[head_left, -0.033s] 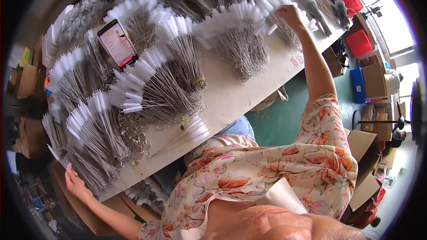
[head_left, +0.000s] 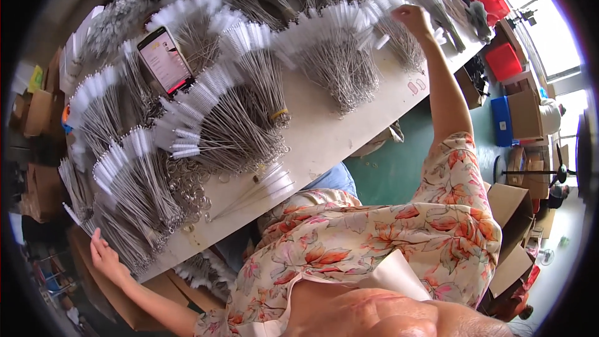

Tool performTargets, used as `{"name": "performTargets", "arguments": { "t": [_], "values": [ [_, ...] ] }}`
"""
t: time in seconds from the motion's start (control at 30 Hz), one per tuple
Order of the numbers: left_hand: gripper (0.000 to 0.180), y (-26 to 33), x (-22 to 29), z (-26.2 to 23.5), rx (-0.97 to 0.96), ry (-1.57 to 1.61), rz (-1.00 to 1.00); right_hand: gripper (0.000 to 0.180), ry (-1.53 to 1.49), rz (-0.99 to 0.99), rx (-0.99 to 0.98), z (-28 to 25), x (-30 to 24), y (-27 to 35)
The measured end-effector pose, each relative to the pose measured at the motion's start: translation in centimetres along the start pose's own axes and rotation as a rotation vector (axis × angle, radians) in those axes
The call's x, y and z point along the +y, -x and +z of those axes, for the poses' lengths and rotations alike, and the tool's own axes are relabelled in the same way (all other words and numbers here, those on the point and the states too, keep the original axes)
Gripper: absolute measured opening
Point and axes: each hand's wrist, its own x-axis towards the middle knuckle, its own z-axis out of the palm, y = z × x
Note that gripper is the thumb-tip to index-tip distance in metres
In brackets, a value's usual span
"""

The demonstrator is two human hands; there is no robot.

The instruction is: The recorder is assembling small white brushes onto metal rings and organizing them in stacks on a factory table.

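A person in a flowered top reaches both arms wide across a long pale counter point(head_left: 324, 143) heaped with fanned bundles of thin wire brushes with white bristle tips.

The left hand point(head_left: 105, 256) rests at the near left edge of the counter, fingers loosely spread against a brush bundle point(head_left: 128, 203) there, gripping nothing that can be made out. The right hand point(head_left: 413, 17) is stretched to the far right, fingers curled at the white tips of another bundle point(head_left: 390, 22); whether it actually pinches a brush is hard to tell at this distance. A smartphone point(head_left: 165, 61) with a lit screen lies on the brushes at upper left. Loose metal rings point(head_left: 190, 190) sit among the wires. Red bins point(head_left: 504, 61) and cardboard boxes point(head_left: 524, 112) stand beyond the counter's right end.
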Motion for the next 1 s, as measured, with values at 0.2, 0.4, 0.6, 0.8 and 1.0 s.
{"name": "performTargets", "arguments": {
  "t": [0.2, 0.4, 0.6, 0.8, 1.0],
  "values": [
    [0.029, 6.4, 7.5, 5.4, -0.192, 0.694, -0.091, 0.014, -1.366, -0.034, -0.143, -8.0, -3.9, 0.4],
    [0.025, 14.0, 17.9, 14.4, -0.657, 0.699, 0.198, 0.019, -1.668, -0.321, -0.543, -4.9, -21.7, 11.5],
    [0.022, 17.2, 21.5, 22.9, -0.587, 0.696, 0.547, 0.029, -1.345, -0.316, -0.623, -1.1, -31.1, 24.4],
    [0.004, 15.8, 21.9, 19.2, -0.623, 1.025, 0.157, 0.040, -1.301, -0.355, -0.408, 1.7, -28.1, 24.1],
    [0.028, 18.5, 18.4, 22.6, -0.325, 0.612, 1.037, 0.023, -2.259, 0.385, -0.908, 4.5, -29.2, 25.4]
  ]
}}
